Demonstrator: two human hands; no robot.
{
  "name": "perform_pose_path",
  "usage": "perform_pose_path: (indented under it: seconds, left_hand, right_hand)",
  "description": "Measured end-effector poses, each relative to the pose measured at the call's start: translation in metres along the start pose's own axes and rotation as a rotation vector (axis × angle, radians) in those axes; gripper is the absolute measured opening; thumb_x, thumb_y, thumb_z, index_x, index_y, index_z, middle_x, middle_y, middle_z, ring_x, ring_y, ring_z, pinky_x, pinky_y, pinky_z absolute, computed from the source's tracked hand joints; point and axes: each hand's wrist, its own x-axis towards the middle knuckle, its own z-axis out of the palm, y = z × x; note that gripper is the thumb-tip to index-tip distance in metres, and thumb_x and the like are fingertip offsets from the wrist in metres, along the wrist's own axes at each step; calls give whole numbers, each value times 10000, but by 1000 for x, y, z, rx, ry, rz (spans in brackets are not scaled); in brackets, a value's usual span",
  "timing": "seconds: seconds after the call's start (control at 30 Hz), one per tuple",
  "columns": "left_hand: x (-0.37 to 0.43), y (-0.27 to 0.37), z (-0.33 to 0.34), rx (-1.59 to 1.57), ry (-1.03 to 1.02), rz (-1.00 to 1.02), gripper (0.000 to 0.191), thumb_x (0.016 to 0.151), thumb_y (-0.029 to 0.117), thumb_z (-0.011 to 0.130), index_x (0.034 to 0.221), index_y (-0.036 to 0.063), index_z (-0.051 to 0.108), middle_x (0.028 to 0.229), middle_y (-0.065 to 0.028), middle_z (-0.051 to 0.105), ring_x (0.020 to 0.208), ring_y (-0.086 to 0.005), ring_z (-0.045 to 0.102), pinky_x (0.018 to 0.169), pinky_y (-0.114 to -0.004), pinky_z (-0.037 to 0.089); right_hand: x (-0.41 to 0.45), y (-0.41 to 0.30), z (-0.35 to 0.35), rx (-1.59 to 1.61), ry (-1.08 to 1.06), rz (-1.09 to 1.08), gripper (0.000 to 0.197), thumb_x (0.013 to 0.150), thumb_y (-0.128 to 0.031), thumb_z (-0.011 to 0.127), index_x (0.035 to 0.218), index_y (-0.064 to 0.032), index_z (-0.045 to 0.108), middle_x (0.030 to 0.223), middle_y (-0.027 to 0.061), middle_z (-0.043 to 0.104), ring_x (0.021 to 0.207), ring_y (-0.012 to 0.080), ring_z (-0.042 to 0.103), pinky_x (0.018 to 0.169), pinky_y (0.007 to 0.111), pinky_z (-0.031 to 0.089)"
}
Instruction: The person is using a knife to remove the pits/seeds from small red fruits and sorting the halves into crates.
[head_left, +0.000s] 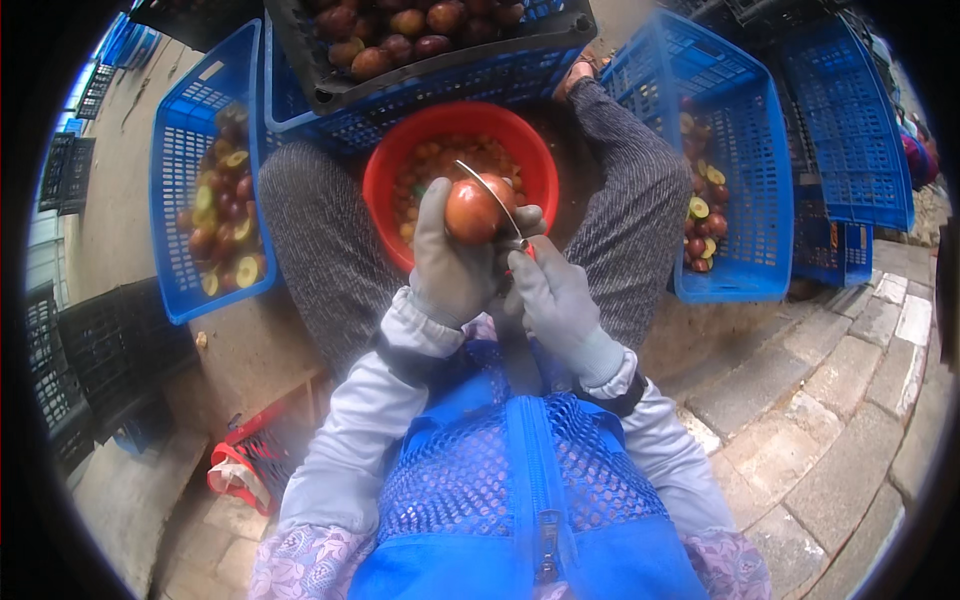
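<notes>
A reddish plum (469, 213) sits in my gloved left hand (448, 262), the thumb along its left side. My gloved right hand (559, 300) grips a small knife (491, 196) by its red handle (530, 252). The thin curved blade lies across the plum's right side; how deep it is in the flesh I cannot tell. Directly below the plum, between my knees, is a red plastic basin (541, 161) holding many small brownish-orange pieces, probably pits. My fingers hide part of the basin and the plum's underside.
A black crate (450, 67) of whole plums rests on a blue crate (375, 124) ahead. Blue crates at left (169, 225) and right (772, 187) hold cut plums. A red basket (251, 450) stands at lower left, on a floor partly of paving blocks (787, 435).
</notes>
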Motion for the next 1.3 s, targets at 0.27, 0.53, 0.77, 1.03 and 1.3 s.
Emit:
perform_pose_path:
  seconds: [0.27, 0.53, 0.77, 1.03, 1.3]
  left_hand:
    - [-7, -1, 14, 44, -44, 87, 600, 853, 527, 441, 1164, 14, 448, 1086, -225, 559, 1020, -331, 545, 914, -453, 417]
    - [-11, -2, 16, 495, -27, 219, 557, 857, 447, 476, 1203, 15, 416, 1064, -169, 567, 1008, -263, 547, 923, -391, 394]
    - [-17, 1, 33, 254, -39, 61, 467, 838, 332, 559, 1160, 22, 423, 999, -120, 564, 917, -182, 551, 817, -301, 455]
    - [-17, 6, 29, 619, -5, 106, 483, 800, 333, 585, 1148, 25, 455, 1039, -111, 572, 948, -187, 554, 850, -331, 447]
    - [-13, 19, 32, 700, -3, 74, 564, 745, 244, 665, 1199, 21, 415, 1031, -110, 542, 887, -170, 560, 763, -291, 470]
  right_hand:
    - [2, 6, -6, 7, -15, -115, 252, 922, -290, 443, 885, -41, 459, 545, 100, 489, 520, 193, 579, 499, 315, 427]
    - [-2, 12, -8, 3, -16, -102, 259, 922, -288, 426, 937, -36, 486, 584, 121, 516, 540, 221, 589, 513, 318, 433]
    - [-1, 26, -7, 18, 19, -163, 264, 922, -280, 417, 980, -37, 501, 615, 120, 546, 560, 250, 602, 522, 323, 443]
    - [-3, 33, -2, 21, 74, -171, 278, 931, -297, 411, 968, -38, 505, 592, 98, 516, 530, 212, 587, 495, 315, 429]
    - [2, 39, -8, 37, 27, -314, 279, 930, -293, 420, 927, -31, 518, 552, 73, 488, 486, 161, 544, 478, 283, 409]
